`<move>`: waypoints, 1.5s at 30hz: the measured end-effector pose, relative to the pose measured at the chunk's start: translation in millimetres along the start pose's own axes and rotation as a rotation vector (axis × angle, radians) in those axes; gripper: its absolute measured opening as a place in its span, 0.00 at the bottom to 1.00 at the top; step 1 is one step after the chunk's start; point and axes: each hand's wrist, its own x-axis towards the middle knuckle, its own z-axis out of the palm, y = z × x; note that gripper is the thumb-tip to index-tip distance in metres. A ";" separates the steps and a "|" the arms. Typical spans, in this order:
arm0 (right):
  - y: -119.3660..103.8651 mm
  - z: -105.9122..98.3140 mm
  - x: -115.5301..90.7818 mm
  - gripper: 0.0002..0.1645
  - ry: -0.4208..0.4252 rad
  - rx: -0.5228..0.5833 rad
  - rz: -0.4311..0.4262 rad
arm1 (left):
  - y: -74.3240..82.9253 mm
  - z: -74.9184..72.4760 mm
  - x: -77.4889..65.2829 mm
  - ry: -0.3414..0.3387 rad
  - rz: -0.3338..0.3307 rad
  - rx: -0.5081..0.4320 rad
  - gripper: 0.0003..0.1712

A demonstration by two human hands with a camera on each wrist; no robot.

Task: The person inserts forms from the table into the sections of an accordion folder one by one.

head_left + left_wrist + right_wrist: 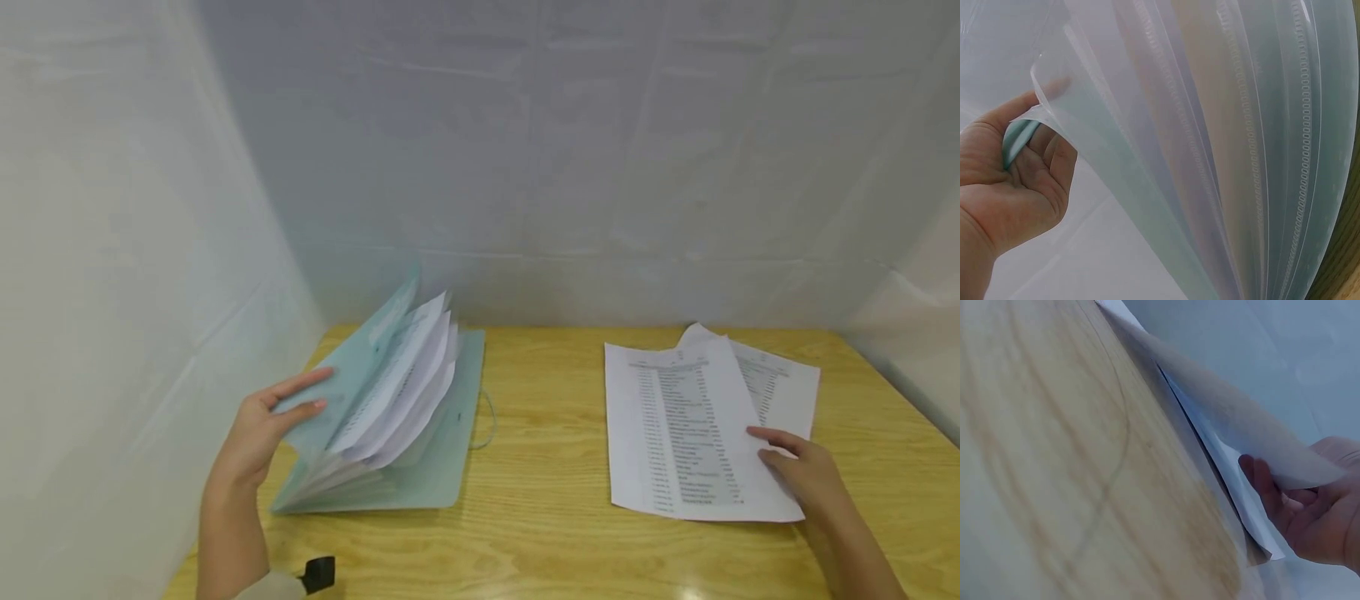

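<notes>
On the yellow wood-grain table [555, 433], a pale-green plastic folder [463, 425] was gripped by the left hand [255, 429]; rightward, the upper white printed paper sheet [675, 433], long axis pointing away, was pinched by the nearer right hand [810, 475].

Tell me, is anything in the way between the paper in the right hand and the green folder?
Nothing visible blocks it. Between the printed sheet and the green folder lies wooden tabletop, with only the folder's thin cord loop sticking out from its right edge.
</notes>
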 end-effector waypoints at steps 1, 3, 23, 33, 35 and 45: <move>-1.7 -0.9 -0.7 0.27 -0.002 -0.004 -0.003 | -0.4 0.0 -0.1 -0.001 0.002 -0.004 0.27; -5.1 -1.9 -1.8 0.27 -0.002 0.016 -0.007 | -1.1 -0.1 -0.3 -0.001 0.002 -0.012 0.27; -43.2 12.4 -5.7 0.25 -0.058 0.294 -0.025 | 4.8 0.6 -1.6 -0.004 0.015 -0.011 0.26; -61.6 16.7 -4.7 0.26 -0.095 0.321 -0.013 | 7.4 1.0 -1.9 0.001 0.010 0.007 0.26; -64.4 19.2 -3.8 0.26 -0.096 0.320 -0.016 | 7.0 1.0 -1.7 0.000 0.011 0.006 0.26; -85.1 26.6 -1.8 0.27 -0.108 0.296 -0.063 | 11.0 0.7 -3.5 -0.001 0.004 0.002 0.26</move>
